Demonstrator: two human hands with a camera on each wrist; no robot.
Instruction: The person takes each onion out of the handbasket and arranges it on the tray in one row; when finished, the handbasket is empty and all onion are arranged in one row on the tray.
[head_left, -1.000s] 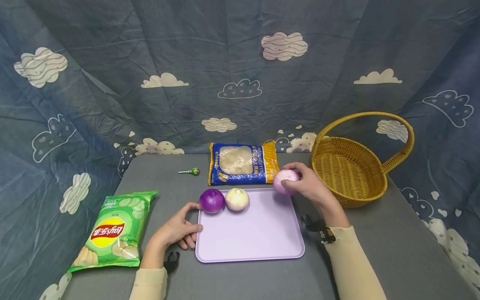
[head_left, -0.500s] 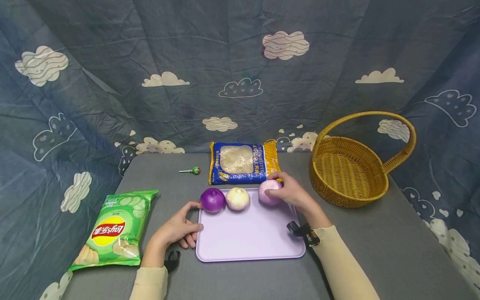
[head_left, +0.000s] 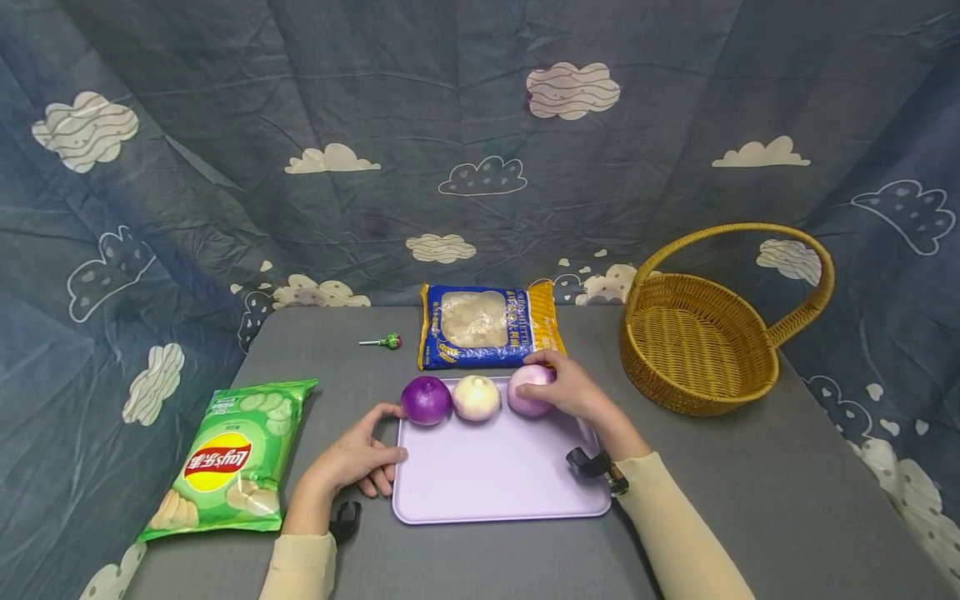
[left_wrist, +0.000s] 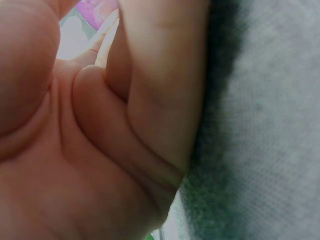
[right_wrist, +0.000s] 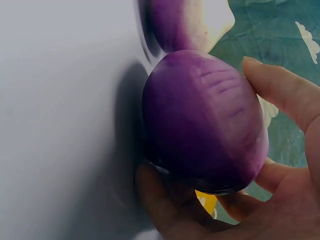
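My right hand [head_left: 566, 390] grips a pinkish-purple onion [head_left: 527, 396] over the back right part of a lilac tray [head_left: 502, 483]. In the right wrist view the thumb and fingers curl round this onion [right_wrist: 205, 122], which sits right by the tray surface. Beside it on the tray stands a white onion with a purplish base [head_left: 476, 400], then a dark purple onion [head_left: 425, 402] at the back left corner. My left hand [head_left: 358, 454] holds the tray's left edge, thumb at the rim and other fingers curled below; its wrist view shows mostly palm.
Behind the tray lies a blue and yellow pasta bag [head_left: 476, 329], with a lollipop [head_left: 390, 341] to its left. A green chip bag [head_left: 232, 458] lies at the left. A wicker basket [head_left: 697, 342] with a tall handle stands at the back right.
My right hand has carried the pinkish-purple onion leftward and down from the tray's back right corner to beside the white onion. The left hand stays at the tray's edge.
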